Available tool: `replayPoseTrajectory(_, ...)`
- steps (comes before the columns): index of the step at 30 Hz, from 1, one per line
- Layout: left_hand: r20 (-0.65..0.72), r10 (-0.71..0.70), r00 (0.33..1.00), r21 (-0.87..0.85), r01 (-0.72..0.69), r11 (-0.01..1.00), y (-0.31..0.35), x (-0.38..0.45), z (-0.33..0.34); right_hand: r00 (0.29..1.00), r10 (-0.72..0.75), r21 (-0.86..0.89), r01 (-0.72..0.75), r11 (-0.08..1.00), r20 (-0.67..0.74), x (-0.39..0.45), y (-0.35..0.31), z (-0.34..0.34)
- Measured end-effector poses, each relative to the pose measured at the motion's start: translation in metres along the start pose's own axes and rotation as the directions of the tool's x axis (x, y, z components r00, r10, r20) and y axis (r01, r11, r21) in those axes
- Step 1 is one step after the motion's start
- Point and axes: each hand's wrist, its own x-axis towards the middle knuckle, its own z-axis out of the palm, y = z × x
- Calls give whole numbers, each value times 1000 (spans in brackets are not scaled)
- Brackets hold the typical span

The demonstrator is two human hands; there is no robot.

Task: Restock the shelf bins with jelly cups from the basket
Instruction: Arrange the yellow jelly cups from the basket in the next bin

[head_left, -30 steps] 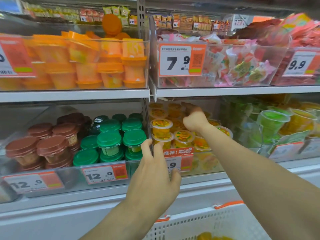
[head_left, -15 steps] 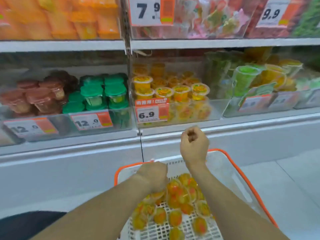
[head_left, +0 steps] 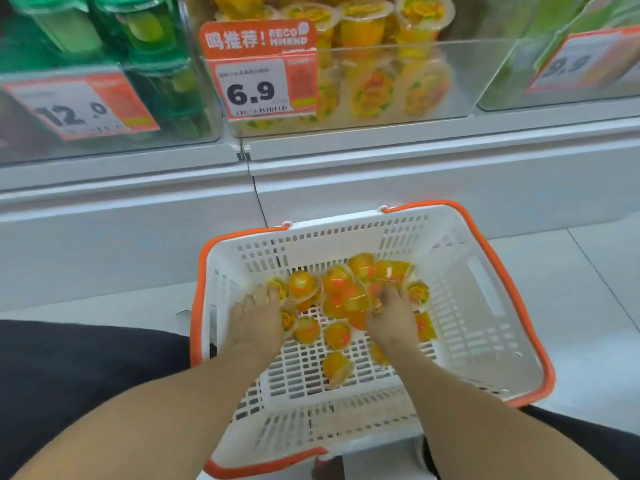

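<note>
- We take the basket (head_left: 485, 289) as our landmark — white with an orange rim, sitting on the floor in front of the shelf.
- Inside it, our left hand (head_left: 258, 322) lies over the cups near the left wall; the fingers reach forward onto the jelly cups (head_left: 337, 336), but we cannot tell whether they grip one or only rest there.
- Our right hand (head_left: 391, 315) is in the middle of the basket, fingers curled down into the pile; whether it pinches a cup is blurred and we cannot tell.
- The jelly cups — orange and yellow — lie loose on the basket floor, mostly toward its far side, and one lies alone nearer to us.
- Above and behind the basket, a clear bin (head_left: 398, 81) holds stacked cups of the same kind, with a price tag (head_left: 258, 88) reading 6.9 on its front.
- Left of that bin, green-lidded cups (head_left: 149, 46) stand behind a tag reading 12.0.
</note>
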Motion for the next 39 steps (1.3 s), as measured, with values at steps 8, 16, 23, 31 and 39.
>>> replayPoseTrajectory(8,21,-138,990,-175,139,975,-2,33,13,982,110,-158,-86,984,151,28,-47,44)
replayPoseTrajectory(16,-14,-342,940,-272,326,905,2,56,1,900,297,-238,-228,944,318,29,-53,54)
replayPoseTrajectory(23,27,-399,917,-348,383,856,4,60,-13,720,408,-87,-439,894,561,18,-43,43)
replayPoseTrajectory(31,67,-365,929,-560,338,757,-10,29,-48,616,144,254,-511,821,774,-11,-51,-14)
replayPoseTrajectory(39,222,-344,912,-790,375,485,-11,17,-147,751,-353,824,-450,345,558,-2,-96,-68)
